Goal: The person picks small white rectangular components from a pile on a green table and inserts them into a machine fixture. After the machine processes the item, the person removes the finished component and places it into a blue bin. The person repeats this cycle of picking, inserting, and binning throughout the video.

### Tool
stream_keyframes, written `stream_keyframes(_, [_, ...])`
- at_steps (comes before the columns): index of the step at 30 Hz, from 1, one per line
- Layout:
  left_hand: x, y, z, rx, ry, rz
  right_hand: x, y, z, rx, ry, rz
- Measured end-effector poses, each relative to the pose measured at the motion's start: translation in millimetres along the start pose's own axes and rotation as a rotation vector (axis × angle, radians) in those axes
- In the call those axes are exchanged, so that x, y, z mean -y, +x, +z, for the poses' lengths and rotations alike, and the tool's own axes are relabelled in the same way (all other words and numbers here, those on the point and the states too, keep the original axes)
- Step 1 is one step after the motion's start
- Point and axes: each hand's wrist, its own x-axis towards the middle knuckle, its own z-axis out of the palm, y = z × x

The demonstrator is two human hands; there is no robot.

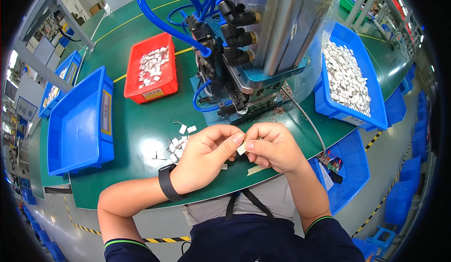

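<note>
In front of the machine, both hands meet low over the green table. My left hand (pixel 206 151), with a dark band on its wrist, pinches a small white rectangular part (pixel 241 149) between thumb and forefinger. From the other side, my right hand (pixel 278 147) is closed on the same part, thumb against forefinger. Fingertips cover much of the part. Beside my left hand lies a loose pile of similar white pieces (pixel 175 147), some with thin leads. Another small piece (pixel 224 166) rests on the table under my hands.
A pneumatic machine (pixel 253 86) with blue hoses stands just ahead. Left of it are a red bin (pixel 141 97) of white pieces and a blue bin (pixel 75 125). A heaped blue bin (pixel 345 111) stands right. Another blue bin (pixel 352 168) sits below the table edge, near a grey cable (pixel 305 114).
</note>
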Motion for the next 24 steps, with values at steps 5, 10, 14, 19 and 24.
stream_keyframes(5, [-1, -1, 1, -0.020, 0.016, -0.010, 5, 0, 4, 0.009, 0.008, 0.035])
stream_keyframes(10, [-3, -3, 1, 0.018, 0.044, -0.036, 4, -5, 4, -0.020, -0.087, 0.060])
stream_keyframes(14, [-4, -6, 3, 0.037, -0.014, -0.015, 15, -9, -6, -0.181, 0.052, -0.001])
stream_keyframes(19, [6, -12, 2, 0.182, 0.533, 0.377, 24, 1, -14, -0.312, 0.151, -0.068])
stream_keyframes(24, [6, -18, 6, 0.286, 0.556, 0.364, 26, 9, -15, -0.348, 0.148, -0.065])
